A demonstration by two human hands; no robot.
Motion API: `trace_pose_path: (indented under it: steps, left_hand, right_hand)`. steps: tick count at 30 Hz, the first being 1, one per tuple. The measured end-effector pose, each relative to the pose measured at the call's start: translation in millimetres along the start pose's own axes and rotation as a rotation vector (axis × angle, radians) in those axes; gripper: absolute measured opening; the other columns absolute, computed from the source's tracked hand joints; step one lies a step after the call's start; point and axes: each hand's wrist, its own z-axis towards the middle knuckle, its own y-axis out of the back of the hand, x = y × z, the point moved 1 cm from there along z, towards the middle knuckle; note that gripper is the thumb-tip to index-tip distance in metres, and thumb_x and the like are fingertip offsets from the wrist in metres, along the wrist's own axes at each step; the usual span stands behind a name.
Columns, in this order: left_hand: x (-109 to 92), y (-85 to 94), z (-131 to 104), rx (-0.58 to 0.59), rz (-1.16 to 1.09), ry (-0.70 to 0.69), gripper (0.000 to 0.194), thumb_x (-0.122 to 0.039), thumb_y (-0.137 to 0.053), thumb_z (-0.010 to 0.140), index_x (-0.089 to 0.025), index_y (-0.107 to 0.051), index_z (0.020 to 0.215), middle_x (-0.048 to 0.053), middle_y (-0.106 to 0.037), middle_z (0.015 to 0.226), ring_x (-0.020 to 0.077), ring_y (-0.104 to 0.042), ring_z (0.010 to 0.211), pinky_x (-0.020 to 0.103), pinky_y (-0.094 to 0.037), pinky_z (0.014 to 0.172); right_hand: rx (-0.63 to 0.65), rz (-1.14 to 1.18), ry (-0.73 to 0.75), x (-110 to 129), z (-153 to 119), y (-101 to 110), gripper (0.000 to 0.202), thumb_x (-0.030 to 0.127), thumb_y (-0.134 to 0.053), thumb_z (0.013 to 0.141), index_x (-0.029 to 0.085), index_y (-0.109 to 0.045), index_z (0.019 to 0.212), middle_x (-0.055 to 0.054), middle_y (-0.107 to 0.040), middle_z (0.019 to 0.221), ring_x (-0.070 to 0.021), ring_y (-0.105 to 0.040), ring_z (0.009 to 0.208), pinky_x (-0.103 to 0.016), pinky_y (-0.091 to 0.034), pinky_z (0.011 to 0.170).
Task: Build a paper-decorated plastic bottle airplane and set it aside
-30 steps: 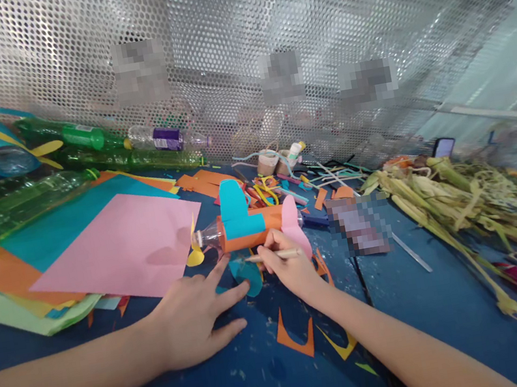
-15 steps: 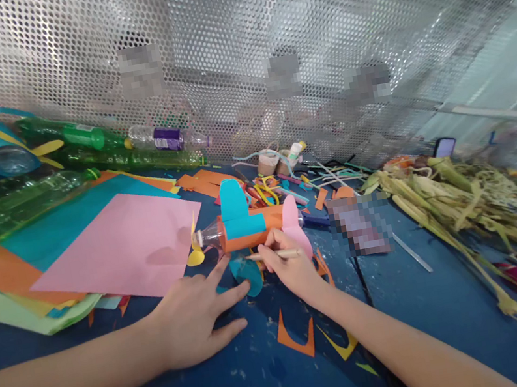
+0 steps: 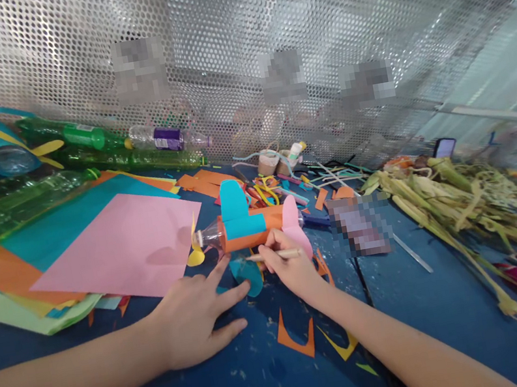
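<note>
Pink sheet (image 3: 132,241) lies flat left of the wrapped bottle (image 3: 272,217). Left hand (image 3: 190,320), near side of the bottle, is empty and spread, fingertips on or beside the blue piece (image 3: 253,280), presumably to steady it. Blue piece sits just on the bottle's near side (whether joined, cannot tell). Bottle lies on its side, neck leftward. Right hand (image 3: 294,270), below the bottle's right part, pinches a pencil-like stick (image 3: 290,253), tip over the blue piece, likely for fine control. Husks (image 3: 438,203) lie well right of the bottle.
</note>
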Motion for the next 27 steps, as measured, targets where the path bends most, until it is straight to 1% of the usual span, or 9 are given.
trace_pose_path:
  steps: [3,6,9,12,16,19,23,27]
  left_hand:
    - [0.7,0.4,0.0,-0.001,-0.015,-0.013,0.052,-0.054,-0.027,0.089,-0.033,-0.039,0.134,0.018,-0.029,0.143,0.0275,-0.063,0.083,0.044,-0.049,0.07]
    - [0.7,0.4,0.1,0.008,-0.024,-0.03,0.051,-0.054,-0.029,0.089,-0.035,-0.038,0.135,0.018,-0.03,0.143,0.0277,-0.063,0.083,0.044,-0.049,0.07]
    - [-0.5,-1.7,0.2,-0.012,-0.002,-0.001,0.049,-0.053,-0.032,0.088,-0.036,-0.039,0.134,0.017,-0.032,0.142,0.0279,-0.063,0.083,0.045,-0.049,0.071]
    - [-1.0,-3.8,0.1,-0.032,0.003,0.015,0.05,-0.054,-0.03,0.088,-0.034,-0.041,0.133,0.017,-0.031,0.142,0.0278,-0.062,0.084,0.044,-0.049,0.071]
    - [1.1,-2.5,-0.3,-0.01,-0.025,-0.018,0.052,-0.054,-0.028,0.089,-0.033,-0.04,0.134,0.017,-0.031,0.142,0.0281,-0.062,0.084,0.044,-0.049,0.071]
    - [1.9,-1.0,-0.2,-0.003,-0.034,-0.029,0.051,-0.054,-0.028,0.089,-0.034,-0.038,0.135,0.017,-0.031,0.142,0.0279,-0.063,0.084,0.044,-0.049,0.071]
    - [-0.2,-2.5,0.7,-0.01,-0.006,0.001,0.049,-0.053,-0.033,0.088,-0.038,-0.038,0.134,0.016,-0.035,0.141,0.028,-0.062,0.084,0.045,-0.049,0.07]
    - [-2.0,-4.0,1.2,-0.005,0.017,0.014,0.049,-0.054,-0.035,0.087,-0.038,-0.039,0.133,0.016,-0.033,0.141,0.0277,-0.062,0.084,0.045,-0.049,0.071]
  right_hand:
    - [0.003,0.009,0.0,-1.4,0.4,0.0,0.024,0.033,-0.05,0.082,0.023,-0.036,0.067,0.008,-0.042,0.05,-0.0113,-0.049,0.048,-0.024,-0.041,0.05]
    - [0.009,-0.008,0.001,-1.0,0.9,-0.3,0.023,0.033,-0.05,0.083,0.023,-0.036,0.067,0.007,-0.043,0.05,-0.0114,-0.048,0.047,-0.023,-0.039,0.048]
    - [0.016,-0.004,0.013,1.6,1.0,-0.5,0.024,0.032,-0.049,0.083,0.023,-0.035,0.067,0.007,-0.044,0.05,-0.0111,-0.049,0.048,-0.023,-0.039,0.05]
    - [0.015,-0.001,0.02,3.8,0.6,0.0,0.024,0.032,-0.049,0.083,0.023,-0.035,0.066,0.008,-0.044,0.049,-0.0108,-0.048,0.048,-0.023,-0.04,0.05]
    - [0.033,0.005,0.022,2.3,0.3,0.2,0.024,0.033,-0.049,0.084,0.023,-0.036,0.066,0.007,-0.045,0.05,-0.0109,-0.05,0.049,-0.023,-0.041,0.051]
    - [0.023,0.02,0.029,-0.4,0.6,-0.2,0.024,0.032,-0.049,0.084,0.023,-0.035,0.066,0.008,-0.044,0.05,-0.011,-0.05,0.048,-0.024,-0.042,0.052]
    - [0.032,0.015,0.026,-0.9,0.9,-0.7,0.024,0.031,-0.049,0.084,0.023,-0.036,0.066,0.007,-0.045,0.05,-0.0114,-0.051,0.049,-0.024,-0.041,0.051]
    - [0.02,0.009,0.016,0.9,1.0,0.0,0.024,0.029,-0.049,0.084,0.023,-0.034,0.065,0.008,-0.043,0.05,-0.0107,-0.048,0.047,-0.023,-0.04,0.05]
